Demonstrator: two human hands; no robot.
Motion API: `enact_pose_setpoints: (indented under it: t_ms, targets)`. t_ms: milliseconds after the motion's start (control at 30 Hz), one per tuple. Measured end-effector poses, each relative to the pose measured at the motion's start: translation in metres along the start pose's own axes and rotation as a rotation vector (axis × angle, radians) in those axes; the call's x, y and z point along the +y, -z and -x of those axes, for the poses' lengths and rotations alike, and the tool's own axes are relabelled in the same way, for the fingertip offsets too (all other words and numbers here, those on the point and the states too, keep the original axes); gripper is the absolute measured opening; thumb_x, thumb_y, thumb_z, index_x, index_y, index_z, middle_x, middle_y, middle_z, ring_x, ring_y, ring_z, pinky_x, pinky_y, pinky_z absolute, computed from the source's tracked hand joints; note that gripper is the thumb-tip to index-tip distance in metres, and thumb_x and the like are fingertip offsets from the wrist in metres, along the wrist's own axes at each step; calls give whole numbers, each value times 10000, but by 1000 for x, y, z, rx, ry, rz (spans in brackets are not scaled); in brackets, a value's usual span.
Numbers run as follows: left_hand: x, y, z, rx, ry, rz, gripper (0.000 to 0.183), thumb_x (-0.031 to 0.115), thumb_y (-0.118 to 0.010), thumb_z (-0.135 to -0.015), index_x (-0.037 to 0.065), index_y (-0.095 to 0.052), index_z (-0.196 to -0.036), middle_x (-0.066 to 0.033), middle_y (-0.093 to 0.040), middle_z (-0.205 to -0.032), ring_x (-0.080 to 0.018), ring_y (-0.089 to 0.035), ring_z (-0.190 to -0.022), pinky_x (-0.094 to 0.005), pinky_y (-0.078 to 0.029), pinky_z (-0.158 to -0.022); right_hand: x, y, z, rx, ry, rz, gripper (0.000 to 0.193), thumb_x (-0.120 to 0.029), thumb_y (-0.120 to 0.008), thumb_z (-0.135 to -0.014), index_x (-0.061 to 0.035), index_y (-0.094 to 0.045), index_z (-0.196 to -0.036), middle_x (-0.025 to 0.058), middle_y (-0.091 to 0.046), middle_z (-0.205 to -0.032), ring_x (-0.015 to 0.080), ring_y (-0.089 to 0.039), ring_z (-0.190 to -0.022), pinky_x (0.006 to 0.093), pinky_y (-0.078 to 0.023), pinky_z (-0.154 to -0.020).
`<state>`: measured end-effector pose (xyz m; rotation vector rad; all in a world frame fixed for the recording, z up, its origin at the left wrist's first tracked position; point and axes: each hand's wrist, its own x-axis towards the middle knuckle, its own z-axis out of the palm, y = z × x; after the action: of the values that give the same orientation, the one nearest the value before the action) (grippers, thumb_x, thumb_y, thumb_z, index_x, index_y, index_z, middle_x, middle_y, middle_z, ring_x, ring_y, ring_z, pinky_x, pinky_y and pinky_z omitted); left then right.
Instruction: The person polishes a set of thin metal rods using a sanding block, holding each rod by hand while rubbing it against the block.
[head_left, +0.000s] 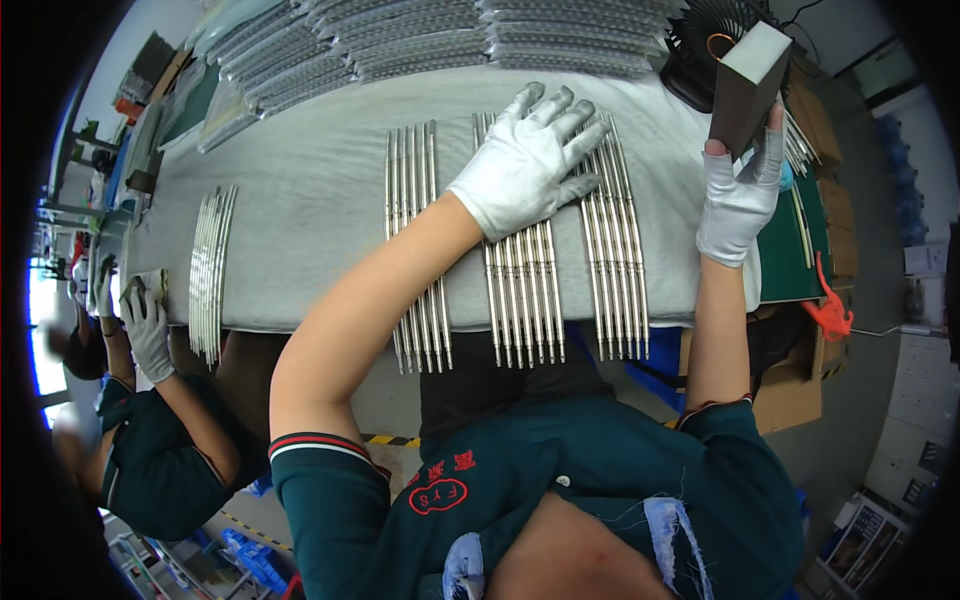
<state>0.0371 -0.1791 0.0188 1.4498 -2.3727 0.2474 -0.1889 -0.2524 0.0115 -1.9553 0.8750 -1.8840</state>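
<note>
My left hand (530,165), in a whitish glove, lies flat with fingers spread across the upper part of the middle row of slim shiny metal rods (524,295). Its fingertips reach toward the right row of rods (620,270). To the left of that hand, another row of rods (410,175) lies side by side, passing partly under my forearm. The lower rod ends stick out past the table's near edge. Raised at the right, my gloved right hand (738,205) grips a dark rectangular block (738,95) with a pale grey top face; thumb and fingertips show bare skin.
Stacked clear plastic trays (400,40) line the far side of the cloth-covered table (310,200). A black fan (695,50) stands far right, near a green mat (780,265) and a red object (828,305). At left, a co-worker's gloved hands (147,330) are near thinner rods (210,270).
</note>
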Motion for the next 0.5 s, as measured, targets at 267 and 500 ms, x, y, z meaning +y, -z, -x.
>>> enact_pose_setpoints:
  t_ms: [267, 500]
  targets:
    - [16, -17, -27, 50, -29, 98, 572, 423, -513, -959, 60, -458, -1399, -186, -507, -1372, -360, -412, -1342, -515, -244, -1154, 7, 1, -3, 34, -26, -21, 780, -248, -809, -792, -87, -423, -1450, 156, -436, -1465, 288, -459, -1325, 379, -388, -1101]
    - [-7, 8, 2, -59, -11, -48, 600, 449, -495, -963, 97, -418, -1443, -179, -466, -1435, -353, -364, -1391, -494, -217, -1175, 7, 5, -5, 58, 33, 37, 770, -247, -820, -779, -113, -448, -1440, 156, -474, -1430, 290, -496, -1289, 370, -413, -1073]
